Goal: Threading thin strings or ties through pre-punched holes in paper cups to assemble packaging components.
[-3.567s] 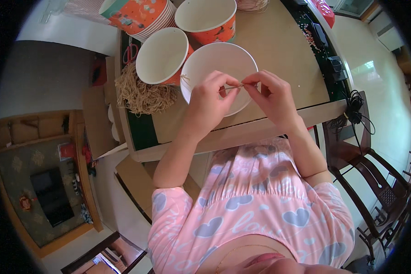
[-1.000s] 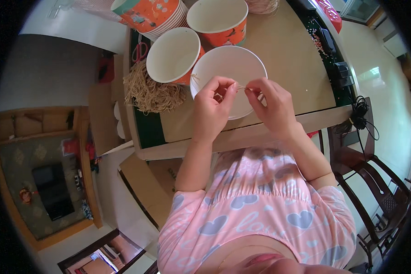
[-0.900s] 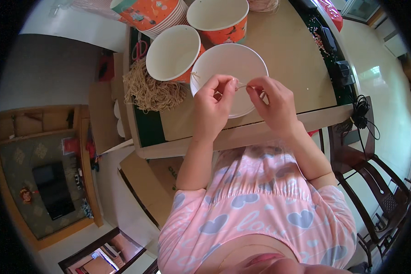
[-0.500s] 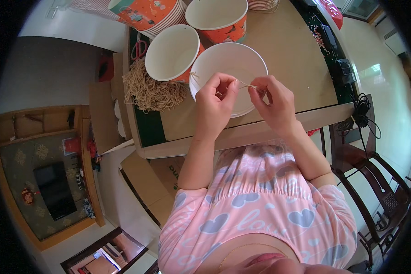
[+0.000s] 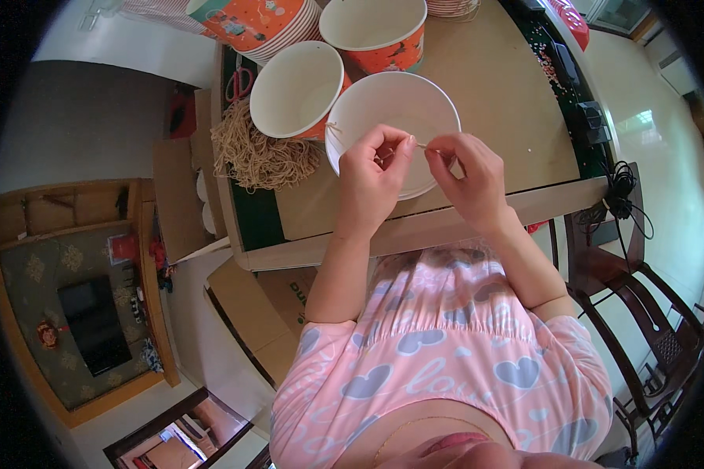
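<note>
Over the near rim of a white paper bucket [image 5: 395, 102], my left hand [image 5: 375, 176] and my right hand [image 5: 473, 176] face each other. Both are closed, thumb pinched against fingers. A short piece of thin beige string [image 5: 420, 145] runs between the two pinches. Its ends are hidden in my fingers. Another bit of string [image 5: 332, 128] shows at the bucket's left rim. To the left stands an orange-sided paper bucket [image 5: 293, 90], and beside it lies a tangled heap of beige string [image 5: 266, 156].
Red-handled scissors [image 5: 240, 84] lie behind the string heap. A further paper bucket [image 5: 371, 23] and a stack of nested ones [image 5: 270, 27] stand farther back. An open cardboard box [image 5: 184, 195] is left of the table. Black cable [image 5: 619, 184] hangs on a chair at right.
The string between my fingers showed separate strands before and is now a single short line. My hands have barely shifted.
</note>
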{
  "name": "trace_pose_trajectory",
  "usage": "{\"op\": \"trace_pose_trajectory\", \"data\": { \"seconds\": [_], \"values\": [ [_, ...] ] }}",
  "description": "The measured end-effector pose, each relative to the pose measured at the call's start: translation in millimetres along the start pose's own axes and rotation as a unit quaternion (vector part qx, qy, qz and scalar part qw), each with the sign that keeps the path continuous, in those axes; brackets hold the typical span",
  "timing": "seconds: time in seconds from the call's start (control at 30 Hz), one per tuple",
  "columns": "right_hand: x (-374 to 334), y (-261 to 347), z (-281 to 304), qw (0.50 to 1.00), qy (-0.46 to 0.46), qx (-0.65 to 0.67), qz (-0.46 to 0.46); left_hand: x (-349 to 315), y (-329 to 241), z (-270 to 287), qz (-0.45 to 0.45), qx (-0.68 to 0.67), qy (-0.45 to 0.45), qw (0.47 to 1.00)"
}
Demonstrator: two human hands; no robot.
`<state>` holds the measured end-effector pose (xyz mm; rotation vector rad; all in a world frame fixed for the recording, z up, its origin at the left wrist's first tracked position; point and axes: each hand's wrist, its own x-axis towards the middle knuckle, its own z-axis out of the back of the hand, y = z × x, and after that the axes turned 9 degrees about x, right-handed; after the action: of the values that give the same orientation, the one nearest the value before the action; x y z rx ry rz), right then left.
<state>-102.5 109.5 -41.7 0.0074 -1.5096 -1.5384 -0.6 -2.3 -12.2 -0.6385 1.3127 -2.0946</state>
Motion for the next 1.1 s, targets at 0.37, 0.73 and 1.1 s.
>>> {"op": "trace_pose_trajectory", "data": {
  "seconds": [0.37,0.73,1.1],
  "values": [
    [4,5,-2,0.997,-0.022,-0.067,-0.024,0,-4,1,0.014,0.024,0.029,0.999],
    [5,3,-1,0.997,-0.004,-0.053,-0.056,2,-3,-2,-0.049,0.096,-0.027,0.994],
    [18,13,15,0.991,0.037,0.039,-0.119,-1,-10,1,-0.049,0.094,-0.064,0.992]
  ]
}}
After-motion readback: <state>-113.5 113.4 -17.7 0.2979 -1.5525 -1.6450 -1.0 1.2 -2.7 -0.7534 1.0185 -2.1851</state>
